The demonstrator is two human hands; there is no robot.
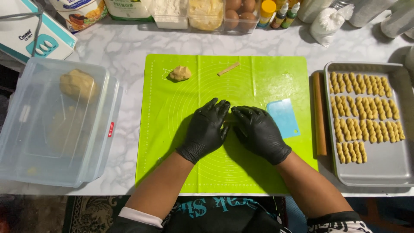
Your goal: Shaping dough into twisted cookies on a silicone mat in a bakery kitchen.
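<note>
Both hands wear black gloves and lie flat, side by side, in the middle of a bright green silicone mat. My left hand and my right hand press down on a thin piece of pale dough, of which only a sliver shows between the fingers. A small lump of dough and a short dough stick rest at the far part of the mat. A light blue scraper lies just right of my right hand.
A metal tray at the right holds several rows of twisted dough pieces; a wooden rolling pin lies beside it. A clear plastic tub with dough stands left. Eggs, flour boxes and bottles line the far edge.
</note>
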